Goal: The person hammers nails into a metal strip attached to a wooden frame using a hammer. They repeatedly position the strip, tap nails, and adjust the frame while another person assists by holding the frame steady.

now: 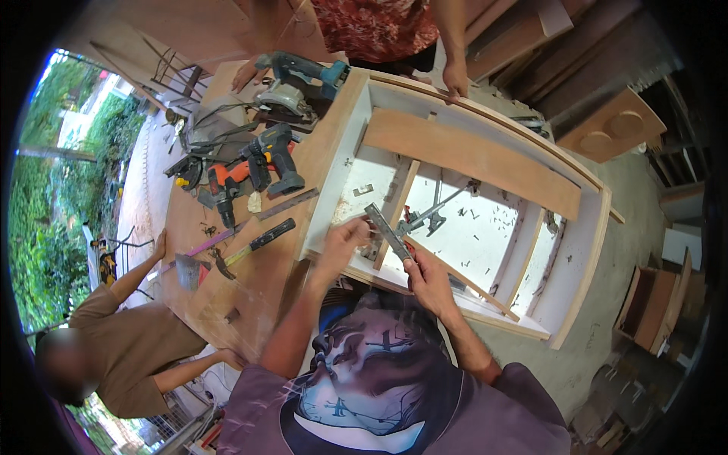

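My right hand [429,282] is closed round the lower end of a flat grey metal bar [387,230], which slants up and to the left over a white-lined wooden frame [345,163]. To its left, my left hand [346,241] is raised close to the bar with its fingers curled together; whatever they may pinch is too small to make out. Beneath the bar, inside the frame, lie a grey clamp-like tool [432,220] with a red part and many scattered screws [497,220]. A thin wooden strip [474,287] crosses the frame beside my right hand.
Left of the frame, a wooden table [250,296] carries a hammer [262,239], an orange drill [224,193], a dark drill [273,159] and a circular saw [292,98]. One person's hand [455,80] rests on the frame's far edge. Another person [144,349] leans at the table's left.
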The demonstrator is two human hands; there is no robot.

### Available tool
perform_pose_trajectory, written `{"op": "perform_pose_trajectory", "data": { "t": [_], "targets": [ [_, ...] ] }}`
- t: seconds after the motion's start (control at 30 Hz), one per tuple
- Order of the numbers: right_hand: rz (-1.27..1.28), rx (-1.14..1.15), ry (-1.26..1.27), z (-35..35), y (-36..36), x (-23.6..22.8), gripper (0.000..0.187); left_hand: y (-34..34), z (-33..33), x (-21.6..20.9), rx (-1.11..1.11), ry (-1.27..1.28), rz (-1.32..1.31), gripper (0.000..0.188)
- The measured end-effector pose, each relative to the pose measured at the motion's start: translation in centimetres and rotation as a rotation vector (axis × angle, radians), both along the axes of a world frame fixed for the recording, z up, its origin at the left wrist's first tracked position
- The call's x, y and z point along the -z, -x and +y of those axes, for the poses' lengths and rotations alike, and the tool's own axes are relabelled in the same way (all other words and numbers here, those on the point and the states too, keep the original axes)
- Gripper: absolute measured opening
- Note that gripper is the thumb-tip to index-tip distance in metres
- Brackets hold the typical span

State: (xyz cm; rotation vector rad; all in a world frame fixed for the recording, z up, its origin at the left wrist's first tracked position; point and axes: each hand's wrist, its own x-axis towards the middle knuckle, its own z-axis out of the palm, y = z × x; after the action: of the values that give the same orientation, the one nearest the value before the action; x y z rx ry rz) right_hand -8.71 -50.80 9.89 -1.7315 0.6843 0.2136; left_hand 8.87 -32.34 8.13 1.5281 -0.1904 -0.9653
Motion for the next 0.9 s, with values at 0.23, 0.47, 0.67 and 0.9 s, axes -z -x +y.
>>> {"op": "perform_pose_trajectory", "data": {
  "t": [0.23, 0.47, 0.67, 0.9],
  "targets": [
    [0.06, -0.156, -0.597, -1.4, -1.6, -3.1, 0.034, 5.2, -1.7, -1.6, -0.33, 0.492, 0.243, 0.037],
    [-0.135, -0.382, -0.16, 0.4, 4.6, -2.8, 0.041, 5.2, 6.8, -0.7, -0.638, 0.491, 0.128, 0.032],
    [0.038, -0.669, 0.501, -3.1, 12.4, 0.0, 0.036, 5.8, 18.2, 0.1, -1.147, 0.477, 0.046, 0.02],
    [-0.215, -0.62, 0.42, -1.1, 15.3, -1.4, 0.043, 9.5, 21.7, 1.4, -1.062, 0.512, 0.12, 0.032]
  ]
}}
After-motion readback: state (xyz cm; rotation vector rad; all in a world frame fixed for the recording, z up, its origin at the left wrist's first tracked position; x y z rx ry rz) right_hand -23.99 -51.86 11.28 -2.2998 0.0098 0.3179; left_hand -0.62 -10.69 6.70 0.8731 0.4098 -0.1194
